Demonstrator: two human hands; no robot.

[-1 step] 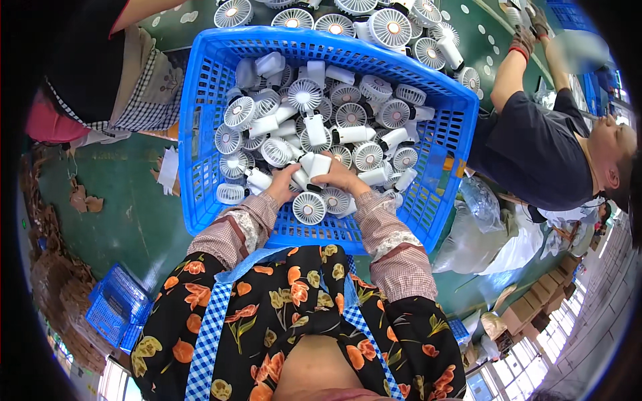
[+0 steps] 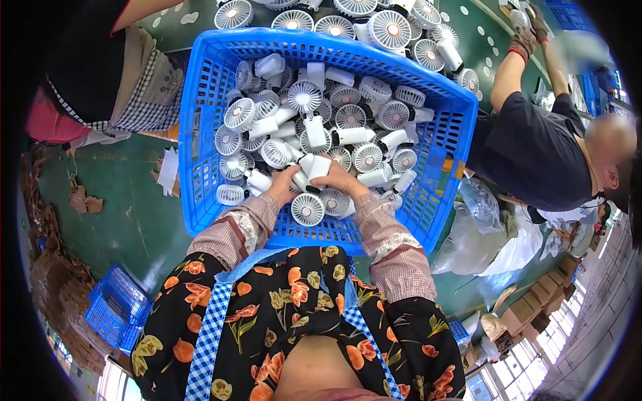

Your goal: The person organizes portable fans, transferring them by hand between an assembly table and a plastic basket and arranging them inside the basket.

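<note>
A big blue plastic basket (image 2: 194, 194) in front of me is heaped with white handheld fans (image 2: 351, 115), each with a round grille and a short handle. At the near part of the heap, my left hand (image 2: 285, 187) is closed around the handle of one fan (image 2: 300, 182). Close beside it, my right hand (image 2: 340, 178) has its thumb and fingers on another fan's white handle (image 2: 319, 167). The fingertips of both hands are partly hidden among the fans. A fan with its round grille (image 2: 307, 210) facing up lies just below my hands.
Beyond the basket, more white fans (image 2: 390, 28) lie on a green table (image 2: 194, 30). A co-worker in dark clothes (image 2: 535, 157) works at the right with gloved hands; another person (image 2: 87, 73) stands at the left. Blue crates (image 2: 119, 307) and clear plastic bags (image 2: 485, 234) are on the floor.
</note>
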